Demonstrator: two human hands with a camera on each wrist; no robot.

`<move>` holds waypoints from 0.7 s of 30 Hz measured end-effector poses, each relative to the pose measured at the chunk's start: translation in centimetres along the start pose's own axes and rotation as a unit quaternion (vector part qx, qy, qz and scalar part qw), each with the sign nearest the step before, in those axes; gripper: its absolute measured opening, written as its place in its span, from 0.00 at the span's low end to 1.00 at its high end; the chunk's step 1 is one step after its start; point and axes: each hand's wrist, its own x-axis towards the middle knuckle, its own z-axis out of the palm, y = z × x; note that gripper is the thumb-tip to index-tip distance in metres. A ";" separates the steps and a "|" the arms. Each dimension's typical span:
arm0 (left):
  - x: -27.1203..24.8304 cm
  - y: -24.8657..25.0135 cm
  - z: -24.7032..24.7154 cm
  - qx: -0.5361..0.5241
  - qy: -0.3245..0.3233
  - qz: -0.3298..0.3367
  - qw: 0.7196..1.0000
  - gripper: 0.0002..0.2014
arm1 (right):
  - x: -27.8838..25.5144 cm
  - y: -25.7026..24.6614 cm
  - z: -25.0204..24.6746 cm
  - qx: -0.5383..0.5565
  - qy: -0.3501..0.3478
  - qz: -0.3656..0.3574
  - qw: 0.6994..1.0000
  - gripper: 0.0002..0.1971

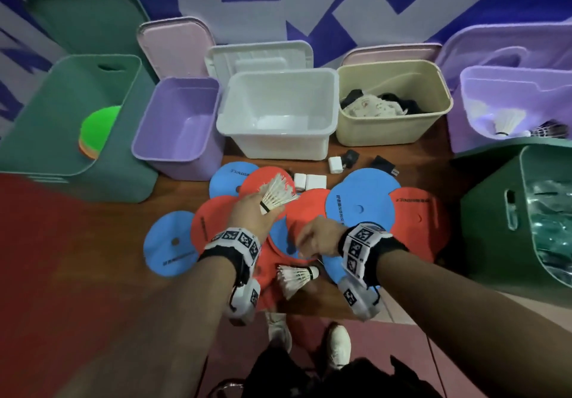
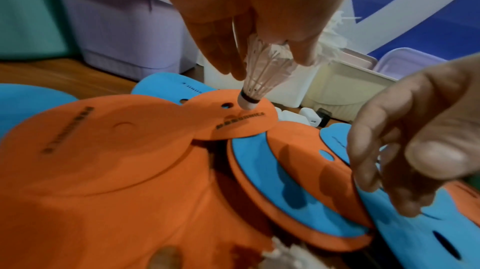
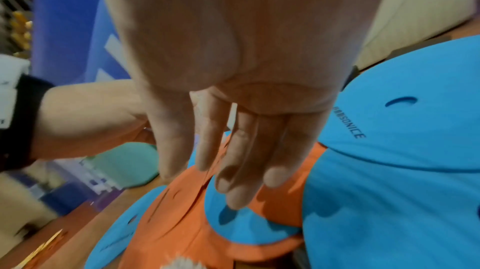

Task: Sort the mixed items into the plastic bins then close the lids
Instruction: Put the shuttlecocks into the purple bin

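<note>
Shuttlecocks, flat foam discs and small chargers are seen scattered on the wooden floor in front of a row of open bins. One white shuttlecock is pinched by its feathers in the left hand, cork end down, just above an orange disc. The right hand is held over the overlapping discs with its fingers loosely extended downward and nothing gripped; whether the fingertips touch the blue disc below them cannot be told. A second shuttlecock is lying on its side on the discs, between the two wrists. Behind the pile, a small purple bin, a white bin and a beige bin with cloth in it are lined up, lids propped behind them. Two more shuttlecocks are visible in the large purple bin at the far right. White chargers are lying beside the discs.
</note>
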 end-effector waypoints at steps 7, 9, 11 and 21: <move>-4.4 -2.2 0.2 -0.040 0.041 -0.047 0.997 0.18 | 1.0 -0.3 3.1 -0.067 -0.061 -0.008 0.996 0.24; -5.3 -2.6 0.0 -0.034 0.042 -0.054 0.997 0.17 | 1.1 -0.6 3.8 -0.072 -0.099 -0.016 0.992 0.31; -6.0 -3.1 -0.1 -0.023 0.044 -0.070 0.996 0.16 | 0.6 -1.0 4.6 -0.113 -0.063 -0.040 0.991 0.34; -6.0 -4.0 -0.6 0.001 0.043 -0.097 0.994 0.15 | 1.1 -2.2 5.2 -0.175 -0.052 -0.020 0.983 0.22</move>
